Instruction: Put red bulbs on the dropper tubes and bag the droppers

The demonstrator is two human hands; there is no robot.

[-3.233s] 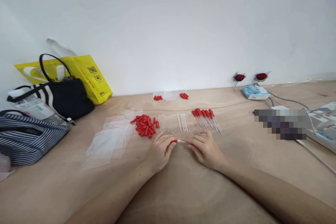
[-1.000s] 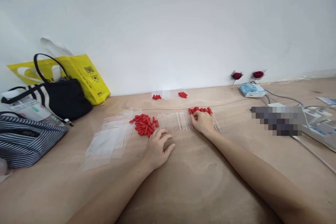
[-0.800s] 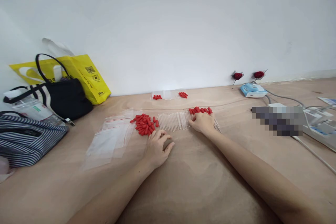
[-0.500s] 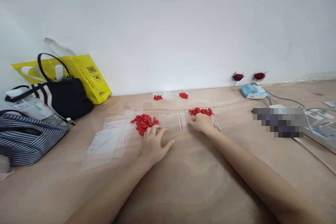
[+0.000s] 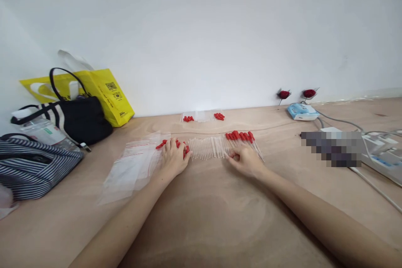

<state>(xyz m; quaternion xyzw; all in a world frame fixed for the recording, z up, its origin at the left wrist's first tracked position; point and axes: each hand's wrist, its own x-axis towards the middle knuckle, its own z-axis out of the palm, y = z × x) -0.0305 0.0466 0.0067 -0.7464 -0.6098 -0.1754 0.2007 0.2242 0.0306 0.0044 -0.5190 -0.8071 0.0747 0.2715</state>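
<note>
My left hand (image 5: 174, 158) lies over a pile of small red rubber-like caps (image 5: 161, 144), its fingers stretched out and slightly apart. It covers most of the pile. A row of thin pale sticks (image 5: 207, 148) lies side by side between my two hands. At the row's right end my right hand (image 5: 246, 160) is closed, thumb and forefinger pinched at the near end of a stick. Just beyond that hand, several sticks with red caps on their far ends (image 5: 240, 135) lie together, partly hidden by the fingers.
Clear zip bags (image 5: 133, 163) lie left of the red pile. Near the wall is another clear bag (image 5: 202, 115) with red pieces at both ends. Bags, one yellow (image 5: 106, 96), stand at left. A tissue pack (image 5: 303, 112), cables and a power strip (image 5: 385, 159) are at right.
My left hand has moved left and onto the red pile. My right hand has drawn back slightly toward me, baring more of the red-capped sticks.
</note>
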